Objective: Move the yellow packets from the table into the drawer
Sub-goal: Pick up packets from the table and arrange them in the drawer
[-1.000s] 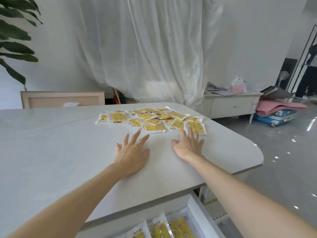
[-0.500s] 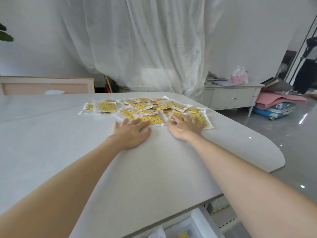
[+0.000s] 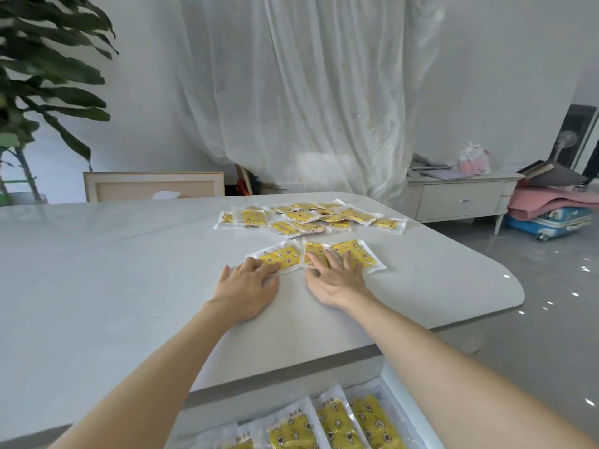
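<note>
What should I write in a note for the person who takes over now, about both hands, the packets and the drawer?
Left grip: open, flat, fingertips pressing the near packet on the table.
Right grip: open, fingers pressing two packets that lie side by side.
Pile: many yellow packets on the far part of the table, no hand on them.
Done: stored packets lie in the open drawer.
Left: move these three, then the pile, into the drawer.
</note>
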A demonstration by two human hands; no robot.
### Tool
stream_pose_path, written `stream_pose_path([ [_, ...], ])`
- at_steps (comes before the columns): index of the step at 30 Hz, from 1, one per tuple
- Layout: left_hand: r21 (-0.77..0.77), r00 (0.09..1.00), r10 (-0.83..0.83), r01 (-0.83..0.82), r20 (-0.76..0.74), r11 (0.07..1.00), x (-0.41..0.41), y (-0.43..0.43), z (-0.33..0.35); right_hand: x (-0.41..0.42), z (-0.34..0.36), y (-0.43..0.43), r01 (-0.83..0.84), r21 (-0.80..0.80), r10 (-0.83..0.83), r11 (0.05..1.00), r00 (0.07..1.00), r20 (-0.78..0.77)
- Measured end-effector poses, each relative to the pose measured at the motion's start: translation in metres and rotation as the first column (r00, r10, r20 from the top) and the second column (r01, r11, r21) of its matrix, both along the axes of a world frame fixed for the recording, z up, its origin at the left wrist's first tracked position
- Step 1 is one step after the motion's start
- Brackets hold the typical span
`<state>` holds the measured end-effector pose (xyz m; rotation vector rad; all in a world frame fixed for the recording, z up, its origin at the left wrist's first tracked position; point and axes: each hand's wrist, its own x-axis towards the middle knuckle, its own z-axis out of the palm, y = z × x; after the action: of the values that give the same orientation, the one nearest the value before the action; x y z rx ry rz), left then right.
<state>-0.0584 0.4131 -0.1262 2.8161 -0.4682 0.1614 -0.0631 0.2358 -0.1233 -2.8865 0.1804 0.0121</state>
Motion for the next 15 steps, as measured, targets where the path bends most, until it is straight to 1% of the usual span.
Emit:
stream_pose_path([
  [2, -0.037, 0.999, 0.033, -0.032, 0.026, 0.999, -0.014, 0.018, -0.003, -0.013, 0.003, 0.017, -0.050, 0.019, 0.051, 0.999, 0.998, -0.045],
  [4, -0.086, 0.993, 0.110, -0.105, 0.050, 0.991, -0.047, 0.057, 0.001, -0.039, 0.014, 0.051, -0.149, 0.045, 0.153, 0.988, 0.982, -0.107],
  [6, -0.119, 0.990, 0.133, -0.127, 0.044, 0.985, -0.055, 0.072, -0.002, -0.048, 0.015, 0.069, -0.198, 0.048, 0.203, 0.979, 0.968, -0.150],
  [8, -0.149, 0.985, 0.172, -0.165, 0.030, 0.975, -0.075, 0.099, -0.002, -0.061, 0.019, 0.091, -0.251, 0.088, 0.263, 0.964, 0.947, -0.184],
  [11, -0.183, 0.976, 0.216, -0.208, 0.022, 0.961, -0.104, 0.142, -0.001, -0.082, 0.021, 0.129, -0.340, 0.119, 0.358, 0.933, 0.913, -0.198],
  [15, -0.201, 0.961, 0.276, -0.270, 0.005, 0.942, -0.135, 0.189, 0.002, -0.099, 0.027, 0.169, -0.414, 0.211, 0.455, 0.885, 0.865, -0.212],
])
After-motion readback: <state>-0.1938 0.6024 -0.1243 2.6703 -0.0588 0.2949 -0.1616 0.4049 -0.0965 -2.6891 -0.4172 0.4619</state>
